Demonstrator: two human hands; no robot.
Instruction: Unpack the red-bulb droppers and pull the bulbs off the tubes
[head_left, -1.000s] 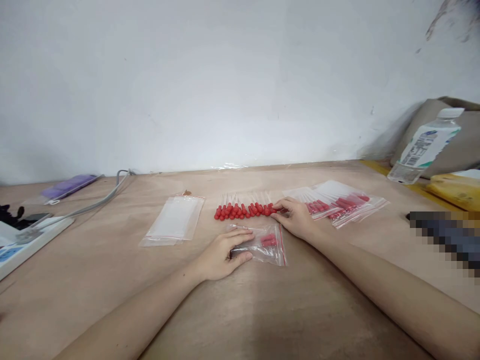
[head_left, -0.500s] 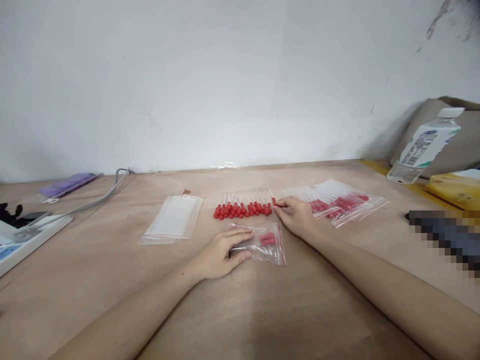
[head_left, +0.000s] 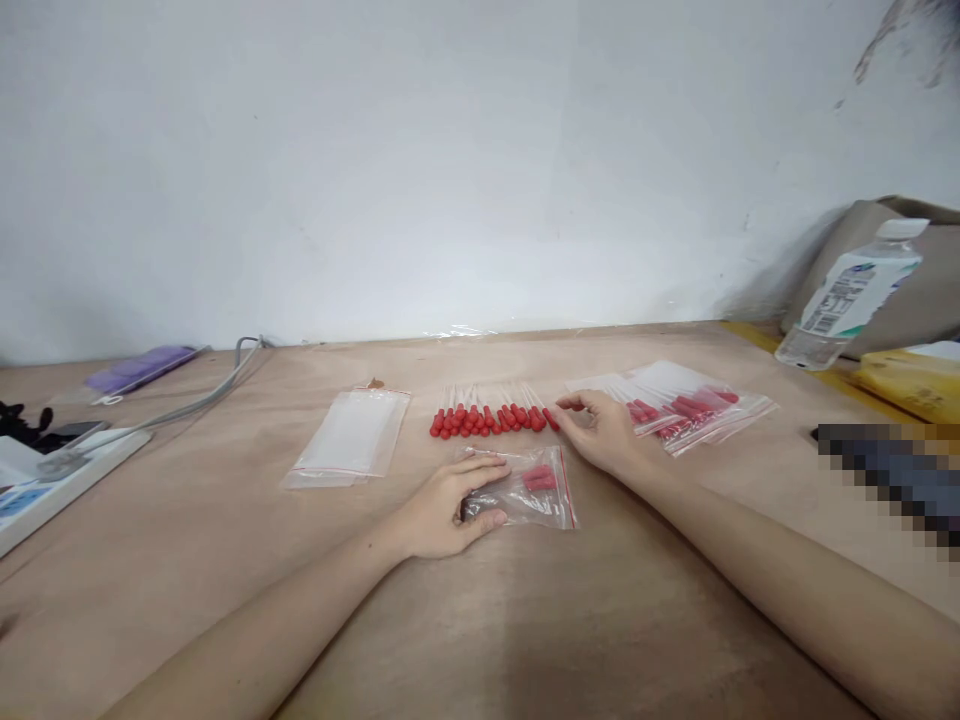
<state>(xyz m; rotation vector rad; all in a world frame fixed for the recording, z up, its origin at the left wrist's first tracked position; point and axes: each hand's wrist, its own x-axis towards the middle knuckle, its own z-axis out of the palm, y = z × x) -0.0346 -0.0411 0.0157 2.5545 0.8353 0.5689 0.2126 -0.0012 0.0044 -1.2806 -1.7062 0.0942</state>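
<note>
My left hand (head_left: 450,505) lies with fingers and thumb spread over a clear zip bag (head_left: 559,510), resting on it. Inside this bag are a few red rubber bulbs (head_left: 538,478). Just beyond, a row of droppers (head_left: 487,418) with red bulbs and thin clear tubes lies side by side, bulbs towards me. Beside the row's right end is my right hand (head_left: 596,430); its thumb and index finger are slightly apart, close to the last dropper (head_left: 552,419). Whether a fingertip still touches that dropper is hard to see.
Filled zip bags (head_left: 694,405) overlap on the right. Flat bags (head_left: 349,435) are stacked on the left. A bottle (head_left: 855,290) leans by a grey bag (head_left: 930,270), near a yellow packet (head_left: 911,380). A power strip (head_left: 82,490) with a cable and a purple item (head_left: 142,368) are far left.
The dropper that my right hand pinched at a tilt now lies at the row's right end. The fingers have loosened from it. My left hand stays on the bag.
</note>
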